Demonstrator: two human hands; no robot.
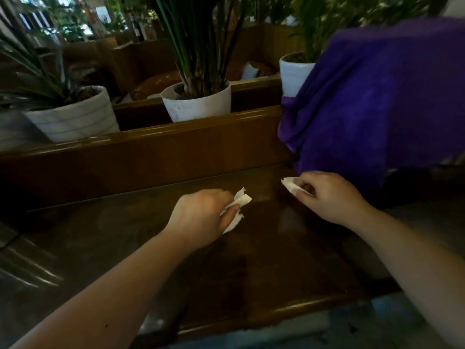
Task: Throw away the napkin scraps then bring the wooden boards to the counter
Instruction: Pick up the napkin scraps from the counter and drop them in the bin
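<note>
My left hand (201, 215) is closed around a few white napkin scraps (237, 207) that stick out past the thumb, just above the dark wooden table (251, 260). My right hand (327, 195) pinches another white napkin scrap (289, 184) between thumb and fingers, near the table's far right edge. Both hands hover low over the tabletop, about a hand's width apart. No wooden boards are in view.
A wooden ledge (151, 142) runs behind the table with three white plant pots (73, 117) (198, 104) (294, 71) on it. A purple cloth (377, 96) hangs at the right, close above my right hand. Grey floor (352, 331) shows below the table's near edge.
</note>
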